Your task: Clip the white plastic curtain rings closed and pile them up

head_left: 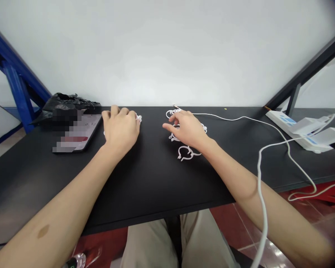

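Observation:
My left hand [121, 126] is palm down over a few white plastic pieces [139, 118], which peek out on both sides of it. Its fingers are apart and bent downward, the tips hidden from me. Over a loose group of white plastic ring-shaped clips [185, 153] hovers or rests my right hand [188, 128]; I cannot tell whether it touches them. Its thumb sticks out to the left, away from the loosely curved fingers, and no piece shows in its grasp. The nearest clip has an open ring with a gap at its front.
A phone [85, 128] and a crumpled black plastic bag [64, 102] lie at the left of the black table [156, 186]. To the right is a white power strip [290, 128] with plugged-in chargers. A white cable [259, 167] crosses before my right forearm.

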Demonstrator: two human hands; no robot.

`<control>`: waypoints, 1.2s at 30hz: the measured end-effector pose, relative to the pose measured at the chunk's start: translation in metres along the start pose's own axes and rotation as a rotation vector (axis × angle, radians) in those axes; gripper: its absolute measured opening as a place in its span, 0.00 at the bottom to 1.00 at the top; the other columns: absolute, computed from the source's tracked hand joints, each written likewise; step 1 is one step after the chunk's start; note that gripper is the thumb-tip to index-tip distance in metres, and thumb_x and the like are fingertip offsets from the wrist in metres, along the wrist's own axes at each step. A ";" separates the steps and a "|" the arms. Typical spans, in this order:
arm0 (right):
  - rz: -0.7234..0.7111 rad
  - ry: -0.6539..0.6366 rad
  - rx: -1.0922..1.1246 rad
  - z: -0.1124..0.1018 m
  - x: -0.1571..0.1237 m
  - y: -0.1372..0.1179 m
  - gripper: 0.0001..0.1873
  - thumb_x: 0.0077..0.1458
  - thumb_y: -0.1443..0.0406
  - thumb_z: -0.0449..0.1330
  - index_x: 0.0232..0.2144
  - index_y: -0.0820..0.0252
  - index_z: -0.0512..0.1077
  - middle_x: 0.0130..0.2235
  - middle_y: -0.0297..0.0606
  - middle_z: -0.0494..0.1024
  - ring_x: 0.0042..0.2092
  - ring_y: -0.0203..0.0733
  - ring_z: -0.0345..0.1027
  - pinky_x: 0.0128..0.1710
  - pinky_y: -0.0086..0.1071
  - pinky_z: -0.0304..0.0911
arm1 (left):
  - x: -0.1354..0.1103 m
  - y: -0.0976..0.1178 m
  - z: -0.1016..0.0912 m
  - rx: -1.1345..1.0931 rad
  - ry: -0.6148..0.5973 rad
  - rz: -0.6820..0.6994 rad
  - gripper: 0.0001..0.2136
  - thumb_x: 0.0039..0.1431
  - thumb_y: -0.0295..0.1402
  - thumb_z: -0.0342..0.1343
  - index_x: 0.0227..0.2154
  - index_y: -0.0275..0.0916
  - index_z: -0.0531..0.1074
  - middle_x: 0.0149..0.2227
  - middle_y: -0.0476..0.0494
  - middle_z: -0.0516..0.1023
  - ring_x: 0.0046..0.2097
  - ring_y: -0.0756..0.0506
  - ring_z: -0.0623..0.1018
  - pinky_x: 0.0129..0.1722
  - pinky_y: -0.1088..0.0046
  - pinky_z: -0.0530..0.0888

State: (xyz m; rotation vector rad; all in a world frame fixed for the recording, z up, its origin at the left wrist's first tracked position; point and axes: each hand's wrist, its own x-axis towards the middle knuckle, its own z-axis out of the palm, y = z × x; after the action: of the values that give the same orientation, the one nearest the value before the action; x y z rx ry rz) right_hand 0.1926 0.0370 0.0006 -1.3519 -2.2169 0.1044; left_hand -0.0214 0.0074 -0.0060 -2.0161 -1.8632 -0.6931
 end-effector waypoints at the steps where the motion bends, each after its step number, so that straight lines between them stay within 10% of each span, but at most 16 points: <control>1: 0.010 -0.052 -0.048 0.001 0.000 0.002 0.14 0.57 0.54 0.63 0.34 0.60 0.74 0.36 0.42 0.76 0.44 0.49 0.68 0.43 0.40 0.61 | 0.000 -0.002 0.000 0.036 -0.006 -0.006 0.15 0.65 0.36 0.47 0.41 0.36 0.77 0.44 0.30 0.78 0.55 0.27 0.68 0.50 0.46 0.62; 5: -0.007 -0.135 -0.064 0.001 0.001 0.006 0.07 0.57 0.63 0.63 0.29 0.60 0.74 0.34 0.39 0.77 0.39 0.44 0.68 0.40 0.38 0.60 | 0.000 0.003 0.002 -0.047 -0.013 0.071 0.16 0.65 0.37 0.47 0.45 0.36 0.76 0.48 0.31 0.76 0.56 0.28 0.66 0.52 0.46 0.62; 11: -0.037 0.131 0.316 -0.003 0.002 -0.007 0.05 0.58 0.64 0.63 0.30 0.59 0.75 0.32 0.35 0.78 0.32 0.37 0.67 0.36 0.33 0.62 | -0.003 0.024 0.003 -0.447 -0.229 0.295 0.17 0.63 0.42 0.52 0.48 0.38 0.74 0.48 0.40 0.76 0.52 0.37 0.69 0.54 0.55 0.67; 19: -0.056 0.171 0.785 0.003 -0.004 -0.022 0.09 0.59 0.59 0.62 0.32 0.58 0.74 0.34 0.34 0.77 0.33 0.36 0.69 0.36 0.33 0.65 | -0.004 0.029 -0.007 -0.654 -0.266 0.217 0.16 0.61 0.47 0.54 0.43 0.39 0.73 0.40 0.44 0.78 0.42 0.42 0.75 0.43 0.64 0.72; 36: 0.010 0.077 0.671 -0.001 -0.002 -0.021 0.20 0.60 0.48 0.58 0.31 0.58 0.71 0.32 0.34 0.76 0.31 0.35 0.67 0.34 0.32 0.63 | -0.004 0.030 -0.009 -0.591 -0.196 0.238 0.15 0.60 0.39 0.52 0.47 0.41 0.73 0.38 0.46 0.77 0.41 0.42 0.73 0.44 0.64 0.71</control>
State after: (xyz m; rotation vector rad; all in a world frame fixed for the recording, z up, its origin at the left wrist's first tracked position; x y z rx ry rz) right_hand 0.1771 0.0248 0.0076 -0.9652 -1.8550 0.7162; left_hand 0.0072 -0.0035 0.0022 -2.7018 -1.5937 -1.1067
